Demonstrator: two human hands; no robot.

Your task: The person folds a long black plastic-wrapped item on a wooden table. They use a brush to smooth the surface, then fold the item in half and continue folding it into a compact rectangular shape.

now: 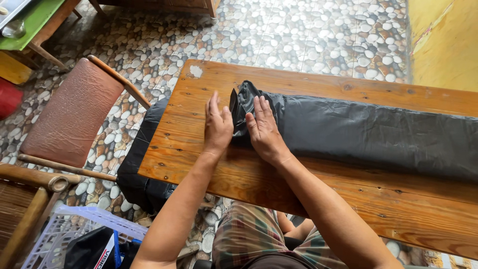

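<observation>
A long strip of black plastic sheet (368,132) lies folded along a wooden table (209,164), running off to the right. Its left end (244,99) is bunched up. My right hand (264,130) lies flat, palm down, on that bunched end. Just left of it, my left hand (217,124) rests flat on the bare wood, its fingers touching the sheet's edge. Neither hand grips anything.
More black plastic (139,174) hangs off the table's left end onto the pebble-patterned floor. A wooden chair with a brown cushion (72,114) stands to the left. A white lattice basket (59,234) sits at the bottom left. A yellow wall (443,45) is at the right.
</observation>
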